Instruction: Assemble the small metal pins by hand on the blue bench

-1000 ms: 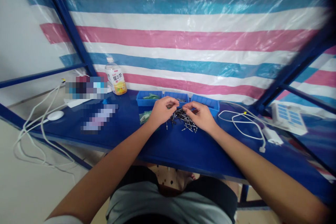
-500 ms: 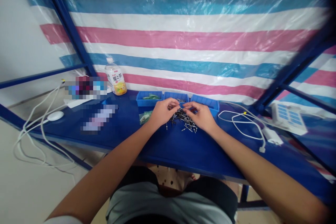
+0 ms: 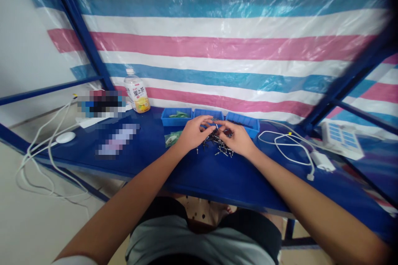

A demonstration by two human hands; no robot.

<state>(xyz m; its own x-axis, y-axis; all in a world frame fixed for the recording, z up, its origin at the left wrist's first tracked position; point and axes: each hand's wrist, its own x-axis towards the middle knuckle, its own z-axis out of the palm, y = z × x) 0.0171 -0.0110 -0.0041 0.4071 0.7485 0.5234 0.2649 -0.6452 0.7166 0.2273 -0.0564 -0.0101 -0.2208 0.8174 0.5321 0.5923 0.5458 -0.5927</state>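
Note:
My left hand (image 3: pixel 198 133) and my right hand (image 3: pixel 236 136) meet over a loose pile of small black-and-silver blind rivets (image 3: pixel 224 147) on the blue table. One blind rivet (image 3: pixel 217 126) shows between the fingertips, tilted, and the right thumb and fingers pinch it. The left fingers are curled in a pinch beside it; what they hold is too small to make out. Behind the hands stand blue bins: a left bin (image 3: pixel 168 121) with green packets, a middle bin (image 3: pixel 199 113) with small metal pieces, and a right bin (image 3: pixel 253 126) holding dark pieces, partly hidden.
A green-and-clear plastic packet (image 3: pixel 172 138) lies left of the pile. Further left are a drink bottle (image 3: pixel 139 93), a blurred-out flat item (image 3: pixel 118 140) and white cables (image 3: pixel 51 149). On the right lie a white charger with cable (image 3: pixel 321 160) and a power strip (image 3: pixel 342 138).
My fingertips have shifted slightly, and a rivet now shows tilted between them. My right fingers have stretched toward the left hand. Dark pieces are now visible in the right bin.

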